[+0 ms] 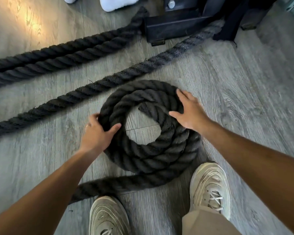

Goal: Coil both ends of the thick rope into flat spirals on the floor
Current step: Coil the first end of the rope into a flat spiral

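Observation:
A thick black rope lies on the grey wood floor. One end is wound into a flat coil (153, 155) of about three turns with a bare patch of floor at its centre. My left hand (96, 134) grips the coil's left side, thumb over the inner turn and fingers around the outside. My right hand (188, 112) rests flat on the coil's upper right, fingers spread. A loose stretch (112, 185) trails from the coil's bottom toward my left foot. Two straight runs (61, 53) (85, 93) stretch away to the left.
A black metal frame base (176, 26) with a bolt stands at the top, both rope runs leading to it. My two beige sneakers (107, 216) (210, 189) stand just below the coil. White shoes of another person (117, 3) are at the top edge.

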Available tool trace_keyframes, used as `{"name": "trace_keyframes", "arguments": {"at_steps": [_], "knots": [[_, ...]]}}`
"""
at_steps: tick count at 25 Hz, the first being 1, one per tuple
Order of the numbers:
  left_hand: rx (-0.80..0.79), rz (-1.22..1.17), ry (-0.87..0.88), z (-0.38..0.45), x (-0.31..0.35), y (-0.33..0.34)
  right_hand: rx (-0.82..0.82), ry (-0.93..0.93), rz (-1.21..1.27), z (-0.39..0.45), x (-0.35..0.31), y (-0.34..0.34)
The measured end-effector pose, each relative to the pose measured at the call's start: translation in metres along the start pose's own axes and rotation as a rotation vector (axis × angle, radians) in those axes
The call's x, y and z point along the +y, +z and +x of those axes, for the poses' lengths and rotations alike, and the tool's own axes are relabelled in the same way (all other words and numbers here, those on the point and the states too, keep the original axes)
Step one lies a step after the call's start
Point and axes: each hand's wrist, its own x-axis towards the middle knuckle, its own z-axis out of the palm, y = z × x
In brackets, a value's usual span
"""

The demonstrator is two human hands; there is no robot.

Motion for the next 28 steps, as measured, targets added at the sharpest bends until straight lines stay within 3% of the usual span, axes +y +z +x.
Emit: {"name": "trace_keyframes", "arguments": {"at_steps": [3,6,9,11,13,15,18,23,26,28], "knots": [[-0.094,-0.176,-0.171,-0.031,-0.016,0.008,0.05,-0.036,-0.045,0.021,-0.015,-0.009],[-0.103,0.024,-0.145,-0.02,-0.016,-0.002,0.137,0.179,-0.053,-0.001,-0.02,0.008],[0.045,0.342,0.229,0.017,0.002,-0.018,0.174,0.403,0.046,-0.056,-0.013,0.03],[-0.047,0.557,0.502,0.045,0.024,-0.023,0.157,0.51,0.147,-0.092,-0.011,0.041],[-0.19,0.711,0.625,0.07,0.042,-0.019,0.128,0.498,0.149,-0.112,-0.013,0.05],[-0.2,0.774,0.596,0.081,0.05,-0.009,0.124,0.465,0.142,-0.108,-0.013,0.049],[-0.088,0.747,0.428,0.067,0.046,-0.002,0.063,0.37,0.09,-0.069,-0.003,0.03],[-0.088,0.45,0.053,-0.024,-0.001,0.014,0.006,0.052,0.049,0.011,-0.001,-0.02],[-0.104,0.368,-0.068,-0.053,-0.008,0.02,0.039,0.132,0.077,0.021,-0.009,-0.018],[-0.018,0.404,-0.002,-0.032,0.001,0.01,0.069,0.283,0.084,0.001,-0.01,-0.003]]}}
